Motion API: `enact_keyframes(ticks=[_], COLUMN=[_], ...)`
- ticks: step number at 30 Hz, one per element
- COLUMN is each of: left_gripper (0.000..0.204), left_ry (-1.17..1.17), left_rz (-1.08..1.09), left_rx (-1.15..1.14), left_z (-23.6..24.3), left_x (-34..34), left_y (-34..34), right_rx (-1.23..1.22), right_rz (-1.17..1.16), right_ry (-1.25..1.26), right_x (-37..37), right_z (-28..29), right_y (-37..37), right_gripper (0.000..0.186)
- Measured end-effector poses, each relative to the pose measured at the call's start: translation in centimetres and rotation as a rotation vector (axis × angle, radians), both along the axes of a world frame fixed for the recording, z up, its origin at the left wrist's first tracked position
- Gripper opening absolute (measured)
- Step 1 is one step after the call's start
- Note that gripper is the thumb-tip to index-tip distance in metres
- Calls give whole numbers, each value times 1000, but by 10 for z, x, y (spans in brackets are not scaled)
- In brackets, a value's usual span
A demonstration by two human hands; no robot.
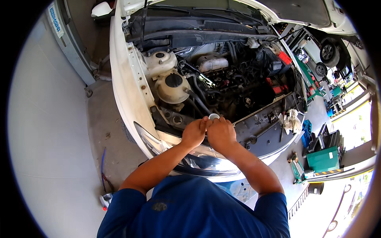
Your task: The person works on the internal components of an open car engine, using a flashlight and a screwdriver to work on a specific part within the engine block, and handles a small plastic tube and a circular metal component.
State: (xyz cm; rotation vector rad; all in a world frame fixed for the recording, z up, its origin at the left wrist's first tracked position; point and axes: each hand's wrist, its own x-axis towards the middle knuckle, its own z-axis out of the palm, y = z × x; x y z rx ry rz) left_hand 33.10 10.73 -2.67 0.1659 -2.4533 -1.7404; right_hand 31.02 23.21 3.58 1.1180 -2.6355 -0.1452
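Note:
Over the front edge of a white car's engine bay (226, 83), my two hands meet close together. My left hand (194, 133) is closed, its fingertips at the side of a small white round piece (213, 116). My right hand (220, 133) is closed around the same piece from the other side; only its pale round top shows, so its kind is unclear. Just beyond them a black hose (198, 101) runs to a cream coolant reservoir (173, 89) with a black cap. The headlight (149, 139) lies below my left forearm.
A crumpled pale rag (293, 121) and a long thin tool (283, 119) lie on the black front panel (258, 131) at right. The raised hood (301, 12) hangs overhead. A green cabinet (323, 159) and a floor jack (297, 168) stand at right; a grey wall is at left.

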Motion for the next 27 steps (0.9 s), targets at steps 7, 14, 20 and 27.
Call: enact_keyframes(ticks=[7, 14, 20, 27], left_gripper=[64, 65, 65, 65], left_ry=[-40, -167, -117, -187], left_rz=[18, -49, 11, 14], left_rx=[196, 656, 330, 480], left_z=[-29, -30, -17, -26], left_x=[-14, -20, -25, -19], left_y=[-10, -2, -4, -5], right_rx=[-366, -762, -541, -429], right_rz=[-155, -71, 41, 24], right_ry=[-265, -305, -549, -1273], right_x=[-2, -5, -20, -36], right_z=[0, 4, 37, 66], right_y=[-12, -11, 9, 22], right_gripper=[12, 19, 17, 20])
